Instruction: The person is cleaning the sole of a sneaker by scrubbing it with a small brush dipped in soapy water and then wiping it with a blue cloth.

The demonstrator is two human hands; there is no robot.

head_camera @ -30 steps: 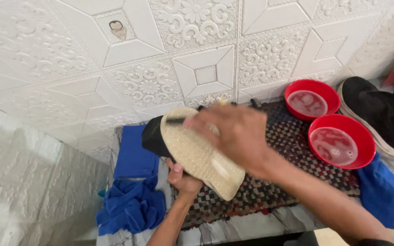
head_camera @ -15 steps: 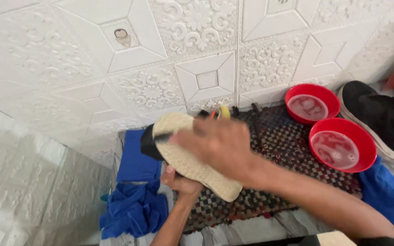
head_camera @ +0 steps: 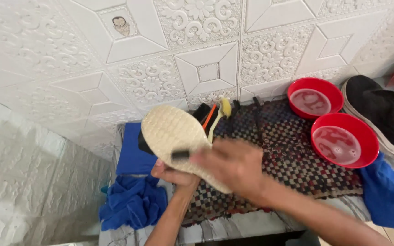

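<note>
Gripping shoe (head_camera: 174, 132) sole-up, left hand (head_camera: 172, 173); right hand (head_camera: 233, 166) closed on dark brush (head_camera: 180, 155), touching sole.

Small sticker (head_camera: 121, 25) on the embossed white wall panel (head_camera: 215, 73), upper left of view, roughly shield-shaped, tan and dark portrait print, edges worn, no packages, no signs, no screens in view

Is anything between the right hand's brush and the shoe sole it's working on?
Nothing visible. The left hand holds the shoe from below, pale sole up. The right hand, blurred, holds a dark brush right against the sole. The other brushes lie behind on the checked mat.
</note>
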